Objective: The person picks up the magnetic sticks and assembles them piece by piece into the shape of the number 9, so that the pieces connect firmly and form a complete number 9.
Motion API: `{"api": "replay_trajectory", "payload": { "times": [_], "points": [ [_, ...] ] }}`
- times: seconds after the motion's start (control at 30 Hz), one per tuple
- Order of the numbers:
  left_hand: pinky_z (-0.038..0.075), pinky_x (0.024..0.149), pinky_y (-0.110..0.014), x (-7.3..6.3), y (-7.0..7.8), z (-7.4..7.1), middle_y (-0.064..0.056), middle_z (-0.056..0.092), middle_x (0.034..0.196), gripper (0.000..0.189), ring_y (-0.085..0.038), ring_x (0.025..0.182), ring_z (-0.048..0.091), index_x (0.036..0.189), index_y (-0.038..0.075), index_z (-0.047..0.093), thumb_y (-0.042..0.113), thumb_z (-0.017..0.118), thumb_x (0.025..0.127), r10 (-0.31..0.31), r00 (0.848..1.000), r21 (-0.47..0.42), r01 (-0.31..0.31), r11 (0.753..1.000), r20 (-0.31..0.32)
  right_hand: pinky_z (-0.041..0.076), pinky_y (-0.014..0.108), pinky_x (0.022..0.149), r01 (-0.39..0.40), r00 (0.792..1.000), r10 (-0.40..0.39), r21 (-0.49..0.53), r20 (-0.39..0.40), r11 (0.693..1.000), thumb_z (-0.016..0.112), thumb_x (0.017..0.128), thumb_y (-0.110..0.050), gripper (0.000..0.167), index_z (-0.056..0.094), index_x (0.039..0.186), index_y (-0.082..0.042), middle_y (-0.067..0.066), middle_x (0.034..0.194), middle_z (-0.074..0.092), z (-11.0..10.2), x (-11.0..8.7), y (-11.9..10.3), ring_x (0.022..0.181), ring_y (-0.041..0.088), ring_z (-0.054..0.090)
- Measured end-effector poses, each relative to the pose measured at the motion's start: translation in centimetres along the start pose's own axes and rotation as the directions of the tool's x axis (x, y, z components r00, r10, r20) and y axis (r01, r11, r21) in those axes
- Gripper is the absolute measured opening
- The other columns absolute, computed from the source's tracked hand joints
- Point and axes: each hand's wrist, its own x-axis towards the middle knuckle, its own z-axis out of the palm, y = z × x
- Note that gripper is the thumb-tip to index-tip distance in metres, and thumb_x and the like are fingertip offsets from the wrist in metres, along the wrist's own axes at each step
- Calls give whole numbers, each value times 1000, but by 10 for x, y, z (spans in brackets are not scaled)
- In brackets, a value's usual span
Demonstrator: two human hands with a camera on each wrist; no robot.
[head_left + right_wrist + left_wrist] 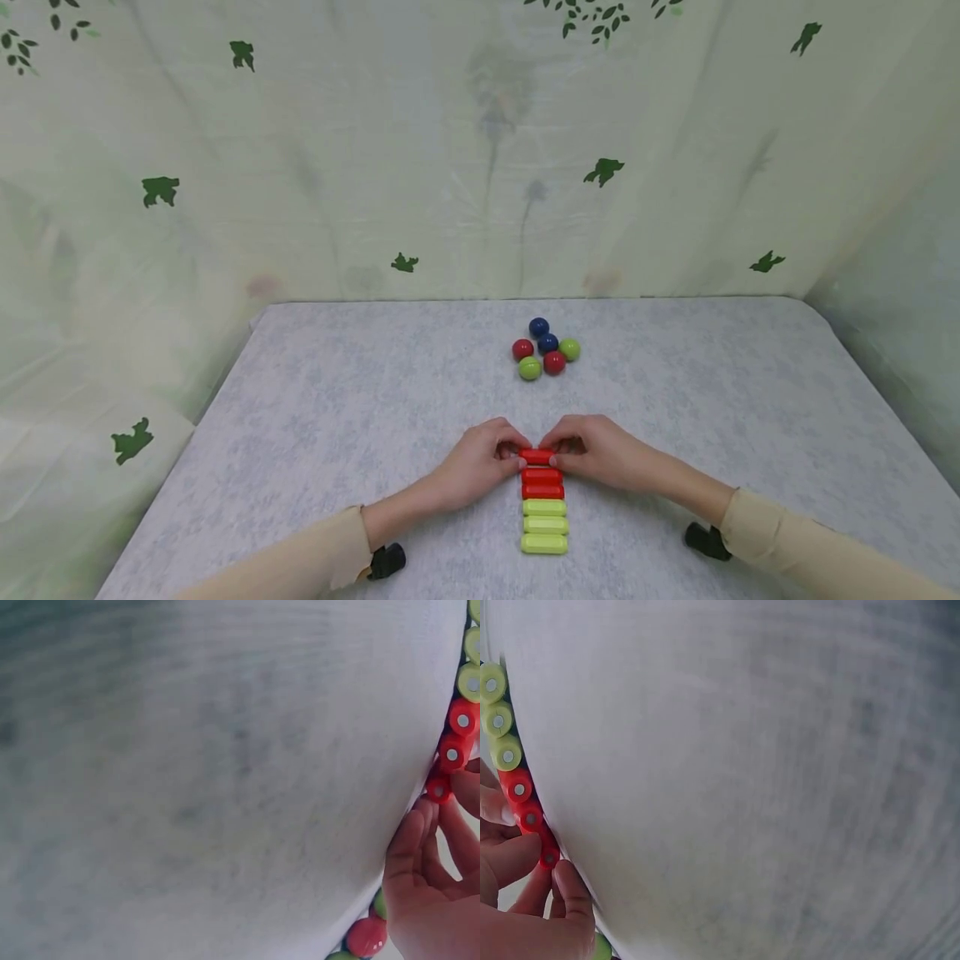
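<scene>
Three red rods and three yellow-green rods lie side by side in a column on the table, each crosswise. The farthest red rod [536,457] is pinched at its left end by my left hand [480,457] and at its right end by my right hand [603,452]. Just nearer lie the second red rod [542,476] and the third red rod [543,492], then the yellow-green rods [545,525]. Both wrist views show pale round discs in the rod ends; there the left thumb [516,859] and right thumb [466,791] press near the pinched rod.
Beyond the hands sits a cluster of glossy balls: two blue balls [539,327], two red balls [555,362] and two green balls [529,368]. A mottled grey cloth covers the table [337,383]. A leaf-patterned curtain [337,167] hangs behind its far edge.
</scene>
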Motion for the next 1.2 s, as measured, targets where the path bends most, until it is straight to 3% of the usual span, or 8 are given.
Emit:
{"api": "replay_trajectory", "payload": {
  "times": [0.23,0.53,0.7,0.93,1.2],
  "points": [
    [48,68,-25,9,1,-4,5,57,86,17,-12,77,54,107,11,70,6,67,91,-37,999,-15,37,999,-25,51,27,74,-8,998,8,2,-63,1000,69,90,-11,21,71,110,-18,-13,91,62,-2,9,1,82,11,58],
    [47,65,-26,41,-5,-18,1,61,86,18,-15,73,56,107,8,72,5,68,90,-68,995,-76,62,995,-72,52,29,75,-31,986,39,52,-165,998,70,90,-8,19,73,108,-15,-7,92,66,-16,31,7,83,15,59],
    [48,69,-28,54,-9,-21,0,62,89,20,-16,78,56,108,7,72,4,67,89,-80,992,-41,77,996,-99,52,31,73,-57,981,65,48,-182,997,69,90,-9,15,73,103,-14,-5,86,65,-19,42,8,79,16,59],
    [47,68,-28,61,-11,-24,1,60,88,15,-16,78,55,103,8,73,7,70,89,-55,992,13,57,998,-115,51,30,72,-76,976,77,11,-206,997,69,89,-8,14,73,102,-13,-5,83,63,-20,50,8,77,15,58],
    [45,64,-26,64,-13,-26,0,59,84,11,-15,73,54,98,7,73,7,72,87,-16,996,48,20,999,-91,50,31,73,-133,966,139,40,-218,990,69,89,-7,14,73,102,-10,-3,84,64,-22,48,7,78,16,58]
  ]
}}
